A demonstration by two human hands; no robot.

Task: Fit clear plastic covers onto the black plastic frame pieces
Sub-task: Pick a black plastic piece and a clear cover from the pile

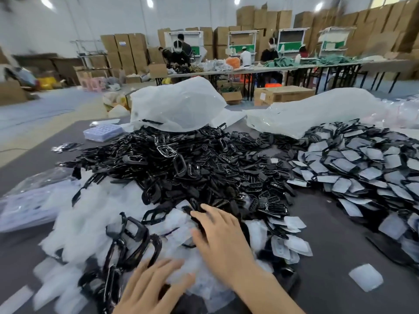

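A big heap of black plastic frame pieces (181, 164) covers the middle of the dark table. Clear plastic covers (86, 214) lie in a pale pile at the near left, with several black frames (133, 236) on top of them. My left hand (149, 288) lies flat on the clear covers at the bottom centre, fingers straight. My right hand (222, 236) reaches over the same pile with fingers spread, its tips touching black pieces and covers; it holds nothing. A pile of frames with covers fitted (367, 168) lies at the right.
Two large clear plastic bags (179, 105) (313, 114) sit behind the heaps. A stack of clear sheets (103, 132) lies at the far left of the table. One loose cover (365, 277) lies near right. Workers, tables and stacked cartons fill the background.
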